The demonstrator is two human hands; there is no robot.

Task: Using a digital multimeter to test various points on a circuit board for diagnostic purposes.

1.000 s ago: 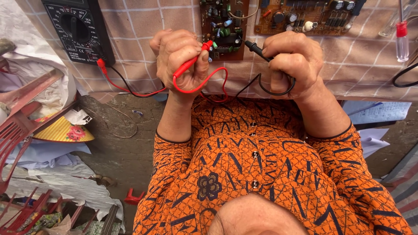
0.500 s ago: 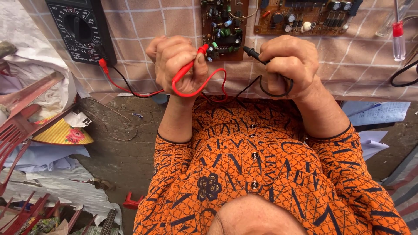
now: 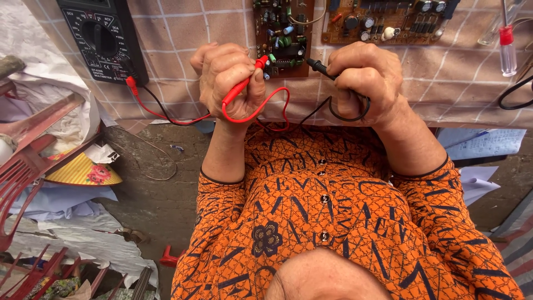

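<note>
Left hand [image 3: 230, 80] clenched on slim red plastic probe [image 3: 244, 83], right hand [image 3: 363, 78] gripping black probe [image 3: 317, 66]; tips touching green circuit board [image 3: 284, 33], top centre, on checked cloth tabletop [image 3: 444, 83].

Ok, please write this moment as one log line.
left hand: holds red probe | right hand: holds black probe | both tips at green circuit board | multimeter beside

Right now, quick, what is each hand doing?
Left hand: fingers closed around the red probe, tip at the green circuit board.
Right hand: fingers closed around the black probe, tip at the same board.
</note>
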